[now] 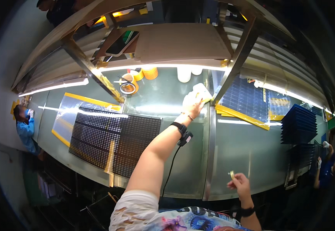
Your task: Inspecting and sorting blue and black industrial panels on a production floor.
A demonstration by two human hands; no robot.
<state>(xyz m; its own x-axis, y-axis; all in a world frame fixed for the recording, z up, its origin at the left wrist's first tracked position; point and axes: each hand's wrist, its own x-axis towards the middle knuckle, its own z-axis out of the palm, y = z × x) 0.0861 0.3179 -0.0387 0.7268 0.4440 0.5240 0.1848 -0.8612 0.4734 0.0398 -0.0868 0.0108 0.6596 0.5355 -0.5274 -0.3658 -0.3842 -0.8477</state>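
Observation:
My left arm stretches far forward over the bench. At its end my left hand (191,104) is closed on a white, folded wad (202,91) that looks like cloth or paper, beside the metal post. Close to my body on the right, my right hand (241,186) pinches a small, pale yellow strip (232,175) above the bench's near edge. Left of my forearm lies a dark grid panel (94,134), with a tan strip (111,158) across its near part. Which finger tips press the white wad cannot be made out.
Tape rolls (129,87) and white rolls (183,74) stand at the back. A metal post (233,63) rises right of my left hand. Yellow-edged blue sheets (248,102) and a dark stack (299,123) lie right. People are at both sides. A black cable (170,169) hangs from my left wrist.

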